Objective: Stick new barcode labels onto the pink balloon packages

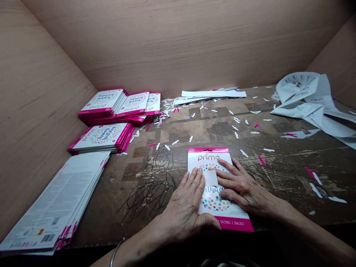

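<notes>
Your left hand [183,209] and right hand [241,181] lay open and flat, neither one closed, with the fingers spread and pressing down on a primo balloon packet [215,203]. The packet sat near the front edge of the scarred wooden surface [278,157], between your hands, with a small white paper square [210,178] on its face just under your fingertips.

Much of the work already lay in piles: stacks of matching pink-edged packets [105,107] stood face up at the far left, and a stack of packets [52,204] lay backs up at the near left. Only this one packet was under your hands. Still strewn about were white and pink paper scraps [236,126], long white paper strips [211,94] at the back, and crumpled printed sheets [308,100] at the right. You could not tell from this view how many packets remained.
</notes>
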`<state>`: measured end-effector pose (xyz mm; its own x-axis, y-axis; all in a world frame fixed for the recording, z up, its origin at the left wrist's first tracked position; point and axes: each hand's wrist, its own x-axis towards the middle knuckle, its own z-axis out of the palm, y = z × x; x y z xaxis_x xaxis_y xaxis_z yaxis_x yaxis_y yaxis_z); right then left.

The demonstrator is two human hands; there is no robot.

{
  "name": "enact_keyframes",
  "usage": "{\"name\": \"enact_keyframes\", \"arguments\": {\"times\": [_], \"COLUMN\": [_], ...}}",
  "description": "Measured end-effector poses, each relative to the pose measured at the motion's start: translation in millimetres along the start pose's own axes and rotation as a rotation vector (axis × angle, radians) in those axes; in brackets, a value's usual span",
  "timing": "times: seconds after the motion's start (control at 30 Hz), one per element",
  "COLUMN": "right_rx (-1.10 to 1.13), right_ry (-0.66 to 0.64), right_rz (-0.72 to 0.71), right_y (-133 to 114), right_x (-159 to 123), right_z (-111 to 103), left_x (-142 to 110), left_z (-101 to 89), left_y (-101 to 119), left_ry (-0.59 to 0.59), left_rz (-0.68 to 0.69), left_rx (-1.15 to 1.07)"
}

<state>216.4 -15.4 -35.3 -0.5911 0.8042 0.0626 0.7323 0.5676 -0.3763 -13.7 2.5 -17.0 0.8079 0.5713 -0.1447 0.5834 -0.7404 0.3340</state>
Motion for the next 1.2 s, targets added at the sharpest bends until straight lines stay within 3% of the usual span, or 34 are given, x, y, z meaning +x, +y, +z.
{"name": "enact_keyframes", "arguments": {"times": [0.23, 0.6, 0.83, 1.0, 1.2], "right_rx": [-0.107, -0.029, 0.046, 0.079, -0.005], "right_ry": [0.176, 0.034, 0.028, 0.039, 0.178], "right_rz": [0.004, -0.01, 0.006, 0.05, 0.045], "right_y": [5.8, 10.8, 10.1, 2.0, -2.2], "right_x": [-20.6, -30.4, -26.1, -22.8, -20.3], "right_z": [-6.7, 2.7, 0.5, -8.2, -15.0], "left_x": [0.4, 0.9, 1.3, 3.2, 16.2], "left_z": [1.1, 0.7, 1.6, 4.3, 11.9], "left_y": [-0.4, 0.3, -7.1, -16.5, -38.9], "left_ry": [0.012, 0.001, -0.023, 0.068, 0.267], "left_rz": [-0.012, 0.011, 0.066, 0.192, 0.337], "left_rx": [0.039, 0.054, 0.066, 0.242, 0.424]}}
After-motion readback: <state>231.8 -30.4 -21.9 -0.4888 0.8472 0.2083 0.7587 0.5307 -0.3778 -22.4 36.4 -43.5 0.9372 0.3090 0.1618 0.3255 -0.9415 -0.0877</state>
